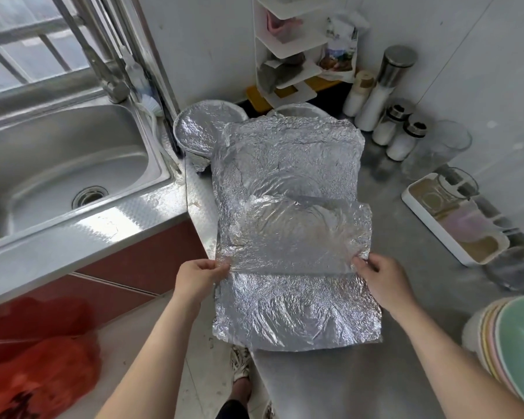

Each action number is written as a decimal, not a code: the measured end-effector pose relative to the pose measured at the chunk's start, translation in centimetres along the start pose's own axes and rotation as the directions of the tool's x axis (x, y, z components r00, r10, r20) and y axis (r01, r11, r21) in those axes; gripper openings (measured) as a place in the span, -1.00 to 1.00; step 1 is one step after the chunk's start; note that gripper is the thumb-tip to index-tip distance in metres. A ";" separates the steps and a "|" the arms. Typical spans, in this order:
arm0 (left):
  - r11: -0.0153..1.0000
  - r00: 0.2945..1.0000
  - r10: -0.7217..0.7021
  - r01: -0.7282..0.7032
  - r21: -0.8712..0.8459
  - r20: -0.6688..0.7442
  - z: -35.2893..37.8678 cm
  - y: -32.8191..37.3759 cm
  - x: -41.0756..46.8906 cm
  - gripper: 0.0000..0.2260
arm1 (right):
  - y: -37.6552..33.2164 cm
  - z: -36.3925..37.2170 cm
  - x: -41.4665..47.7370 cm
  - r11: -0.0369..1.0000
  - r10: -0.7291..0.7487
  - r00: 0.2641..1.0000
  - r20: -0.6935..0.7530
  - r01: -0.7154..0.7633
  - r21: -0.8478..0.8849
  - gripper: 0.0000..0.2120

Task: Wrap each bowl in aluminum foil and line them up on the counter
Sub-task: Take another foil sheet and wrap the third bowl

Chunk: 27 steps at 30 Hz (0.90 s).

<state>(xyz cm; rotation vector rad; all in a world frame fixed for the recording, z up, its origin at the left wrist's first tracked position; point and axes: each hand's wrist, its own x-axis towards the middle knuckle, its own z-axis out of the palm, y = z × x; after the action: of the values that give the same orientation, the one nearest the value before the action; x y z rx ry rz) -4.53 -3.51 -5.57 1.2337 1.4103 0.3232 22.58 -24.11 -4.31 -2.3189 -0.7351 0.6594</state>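
Two hands are at work, set well apart. The left hand (201,275) pinches one side edge of the foil (285,176) and the right hand (378,273) pinches the opposite edge, thumbs on top. The crumpled foil lies on the steel counter (406,297), between the hands and stretching away from them. Another layer lies under the held edge and reaches nearer the person. I cannot tell whether this is one folded sheet or two.

Beyond the left hand, past the far end of the foil, stands one foil-covered bowl (206,128). The white rim of a second bowl (300,109) shows just beside it, mostly hidden by the foil.

Near the right forearm is one stack of bowls (511,343), unwrapped and nested, with a green one innermost, then pink, yellow and white rims. The exact count is unclear.

Far beyond the right hand stand four jars (384,86), two tall and two small, all holding something white. One clear glass (445,146) stands beside them. Closer to the right hand, one white tray (421,207) holds glasses.

Beyond the left hand to its outer side is one sink (73,164). One red bag (37,373) lies on the floor beside the left forearm.
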 end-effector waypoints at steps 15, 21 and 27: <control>0.993 0.990 -0.030 0.014 0.116 0.138 0.5 -3.0 -5.3 -0.78 | 1.1 -1.0 -3.8 0.929 0.059 0.998 -0.002 -0.055 -0.366 -0.59; 0.972 0.971 -0.064 0.008 0.234 0.231 -0.1 -3.2 -7.2 -0.50 | 1.8 -1.3 -6.0 0.927 0.039 0.999 0.004 -0.035 -0.374 -0.63; 0.880 0.992 0.103 -0.123 0.458 0.069 0.0 -2.5 -8.1 -0.59 | 2.2 -1.1 -7.3 0.933 0.032 0.999 0.028 -0.020 -0.358 -0.72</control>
<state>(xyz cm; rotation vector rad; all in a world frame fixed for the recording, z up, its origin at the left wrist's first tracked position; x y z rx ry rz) -7.66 -10.97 -3.05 1.7069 1.4260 0.0335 18.73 -30.67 -3.13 -2.6575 -0.9051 0.6177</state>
